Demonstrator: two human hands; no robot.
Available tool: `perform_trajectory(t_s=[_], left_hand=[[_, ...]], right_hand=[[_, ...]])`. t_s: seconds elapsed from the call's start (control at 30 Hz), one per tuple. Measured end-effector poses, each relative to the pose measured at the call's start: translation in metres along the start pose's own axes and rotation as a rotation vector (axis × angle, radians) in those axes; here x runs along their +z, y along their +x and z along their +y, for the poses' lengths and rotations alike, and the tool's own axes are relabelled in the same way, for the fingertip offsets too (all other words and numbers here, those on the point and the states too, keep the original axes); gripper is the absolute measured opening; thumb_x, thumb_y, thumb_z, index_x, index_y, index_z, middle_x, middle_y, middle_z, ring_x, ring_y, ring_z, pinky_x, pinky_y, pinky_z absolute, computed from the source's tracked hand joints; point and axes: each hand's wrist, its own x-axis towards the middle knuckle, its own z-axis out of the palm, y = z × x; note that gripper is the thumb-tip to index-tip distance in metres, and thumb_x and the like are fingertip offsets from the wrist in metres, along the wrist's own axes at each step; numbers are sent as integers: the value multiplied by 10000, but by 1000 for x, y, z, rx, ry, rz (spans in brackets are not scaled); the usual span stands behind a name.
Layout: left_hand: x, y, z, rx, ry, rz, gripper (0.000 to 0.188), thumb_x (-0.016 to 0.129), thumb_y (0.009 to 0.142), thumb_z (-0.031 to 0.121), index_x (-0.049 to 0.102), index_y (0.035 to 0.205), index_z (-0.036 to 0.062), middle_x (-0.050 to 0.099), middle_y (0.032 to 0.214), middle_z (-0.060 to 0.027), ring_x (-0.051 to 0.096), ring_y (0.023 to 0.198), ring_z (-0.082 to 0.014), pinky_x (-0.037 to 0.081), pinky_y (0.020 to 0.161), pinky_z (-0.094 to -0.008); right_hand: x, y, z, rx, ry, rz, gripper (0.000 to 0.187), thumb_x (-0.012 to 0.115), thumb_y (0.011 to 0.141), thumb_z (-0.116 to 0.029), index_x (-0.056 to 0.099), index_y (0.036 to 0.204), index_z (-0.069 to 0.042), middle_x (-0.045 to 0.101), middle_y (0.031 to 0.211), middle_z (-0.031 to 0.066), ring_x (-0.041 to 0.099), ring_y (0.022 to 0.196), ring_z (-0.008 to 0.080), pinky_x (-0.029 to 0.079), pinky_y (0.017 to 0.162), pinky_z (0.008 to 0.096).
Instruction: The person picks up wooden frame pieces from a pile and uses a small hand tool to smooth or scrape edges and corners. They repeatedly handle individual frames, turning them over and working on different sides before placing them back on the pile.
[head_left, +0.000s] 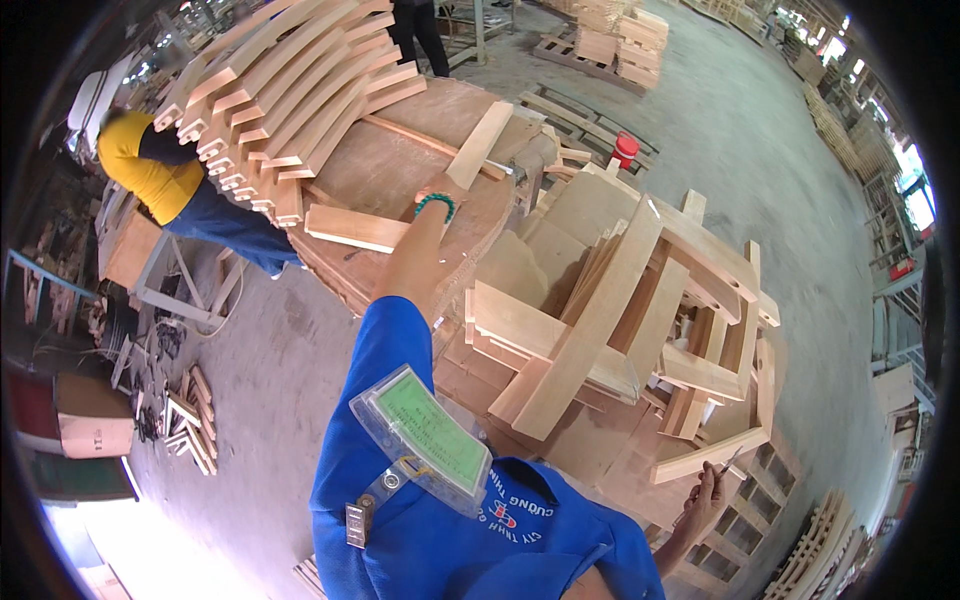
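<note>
My left arm, in a blue sleeve with a green bead bracelet, reaches forward over the table. My left hand (434,193) is closed on the near end of a pale wooden piece (480,146); its fingers are partly hidden. Beside that wrist lies another short wooden piece (357,228). Low on the right, my right hand (703,497) is closed round a thin, pointed tool (732,461), too small to make out exactly. That hand is close to the corner of an angled wooden frame (712,455).
Curved wooden frames (290,90) are stacked at the table's far left. More frames and boards (590,325) pile up on my right, with a red container (625,150) beyond. A person in a yellow top (150,165) bends at the left. Wood scraps (190,420) lie on the floor.
</note>
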Motion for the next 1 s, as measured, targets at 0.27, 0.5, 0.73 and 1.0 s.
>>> perform_trajectory(t_s=[0.27,0.5,0.73,1.0], left_hand=[[-23,-32,2,233,-184,214,989,767,639,477,329,1301,-115,602,1122,-280,609,1068,-331,502,882,-384],[-153,-132,37,329,-568,335,928,756,654,627,493,1126,-128,635,1041,-216,643,969,-266,518,816,-330],[-204,-333,68,917,-1613,39,458,493,968,330,413,1292,17,594,1200,-166,600,1072,-345,525,916,-439],[-144,-425,90,857,-2052,402,464,567,936,235,404,1321,34,586,1224,-160,592,1100,-336,537,898,-463]], right_hand=[[14,-15,3,41,-107,3,230,608,921,-248,654,1060,-70,548,771,-43,360,502,-30,219,376,141],[48,9,-39,-22,104,-175,273,530,946,-256,603,1142,-79,507,761,-54,345,558,-9,228,437,156],[85,20,-119,-367,223,-525,179,481,969,-158,546,1100,-55,515,774,-20,369,529,2,268,414,159],[86,-35,-221,-1223,77,-477,325,507,951,-51,580,1258,-124,581,990,61,565,875,156,450,744,223]])
